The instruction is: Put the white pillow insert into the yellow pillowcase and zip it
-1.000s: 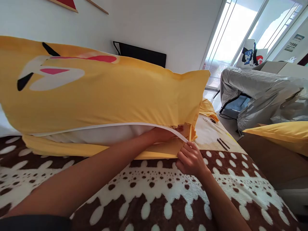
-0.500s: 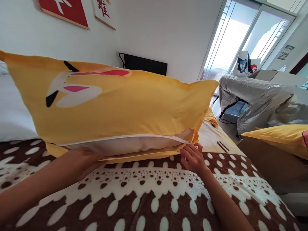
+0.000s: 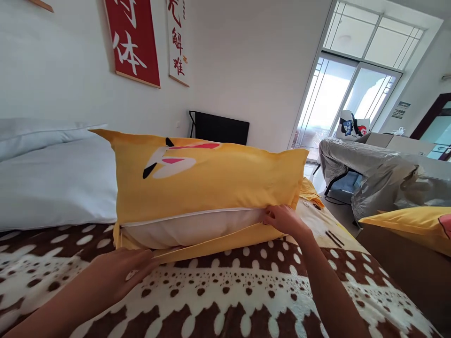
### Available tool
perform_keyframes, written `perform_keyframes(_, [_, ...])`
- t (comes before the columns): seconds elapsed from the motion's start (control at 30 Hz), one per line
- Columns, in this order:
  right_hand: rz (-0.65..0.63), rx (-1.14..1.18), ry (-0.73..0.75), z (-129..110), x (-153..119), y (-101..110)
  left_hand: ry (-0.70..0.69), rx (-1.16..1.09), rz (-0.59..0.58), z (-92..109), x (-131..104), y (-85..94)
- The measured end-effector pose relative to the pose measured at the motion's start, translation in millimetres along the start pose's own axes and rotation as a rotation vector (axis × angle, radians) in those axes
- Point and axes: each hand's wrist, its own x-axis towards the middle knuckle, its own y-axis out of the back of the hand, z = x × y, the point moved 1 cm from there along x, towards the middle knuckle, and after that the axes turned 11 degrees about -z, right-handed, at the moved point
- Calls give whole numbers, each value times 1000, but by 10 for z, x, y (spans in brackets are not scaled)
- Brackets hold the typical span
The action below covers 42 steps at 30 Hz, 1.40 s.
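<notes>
A yellow pillowcase (image 3: 225,183) with a white, pink and black cartoon print stands on its long side on the bed. Its long zip opening faces me, and the white pillow (image 3: 197,227) inside shows through the gap. At the lower left edge of the opening, my left hand (image 3: 123,270) grips the yellow lower flap; its fingertips are partly hidden. My right hand (image 3: 283,219) pinches the pillowcase edge near the right end of the opening, with the fingertips tucked in at the seam.
Beneath lies a brown and white patterned blanket (image 3: 225,286). White pillows (image 3: 56,183) are at the left. On the right, another yellow pillow (image 3: 412,223) rests on a cardboard box (image 3: 398,263). A plastic-covered piece of furniture (image 3: 366,164) stands behind, near the glass door (image 3: 327,94).
My view has tilted up and the pillowcase appears lower and farther away. My left hand has come out of the opening onto the flap's edge. My right hand has moved up to the opening's upper edge.
</notes>
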Motion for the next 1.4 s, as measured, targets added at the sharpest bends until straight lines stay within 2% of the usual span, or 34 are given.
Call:
perform_keyframes(0.07, [-21,9,-45,-11,60,-92,-21,-22,2,32,-13,43])
perform_keyframes(0.13, [-28,21,-43,-4,80,-248,-60,2,54,-22,-5,53])
perform_keyframes(0.23, [-12,100,29,52,75,-463,-108,135,200,-260,87,27])
perform_keyframes(0.33, [91,204,85,118,60,-501,8,220,394,-468,303,70])
perform_keyframes(0.37, [160,245,100,127,52,-466,76,199,468,-475,395,119])
perform_keyframes(0.43, [357,367,110,120,21,-339,184,101,614,-369,582,276])
perform_keyframes(0.53, [739,590,92,57,-67,-76,254,-91,854,-9,780,626])
perform_keyframes(0.6, [928,653,117,2,-141,100,274,-247,1032,229,805,888])
perform_keyframes(0.67, [1000,660,150,-35,-212,267,226,-422,1146,395,754,1126])
perform_keyframes(0.73, [1000,675,145,-50,-275,434,163,-517,1202,489,664,1310])
perform_keyframes(0.83, [1078,716,120,-122,-331,698,179,-383,1273,578,542,1451])
perform_keyframes(0.9, [1154,735,138,-259,-313,861,188,-189,1159,664,526,1462])
perform_keyframes(0.93, [1155,713,174,-349,-285,932,159,-102,1022,714,544,1451])
perform_keyframes(0.97, [1120,659,231,-440,-248,995,109,-17,836,760,576,1434])
perform_keyframes(1.03, [997,467,373,-569,-173,1096,1,128,462,797,652,1400])
perform_keyframes(1.07, [952,366,416,-579,-148,1134,-16,181,347,766,686,1393])
perform_keyframes(1.1, [930,295,413,-541,-133,1162,9,222,291,697,713,1391])
perform_keyframes(1.17, [862,257,296,-347,-124,1171,120,213,350,472,745,1375])
perform_keyframes(1.2, [753,258,215,-219,-120,1140,173,174,381,342,753,1341])
perform_keyframes(1.23, [589,247,139,-92,-115,1077,192,135,362,222,760,1281])
perform_keyframes(1.3, [202,172,30,114,-96,868,116,86,222,51,775,1105])
perform_keyframes(1.33, [56,125,-14,181,-84,740,49,77,141,5,782,1011])
perform_keyframes(1.4, [-66,64,-95,246,-45,496,-47,76,58,-42,792,866])
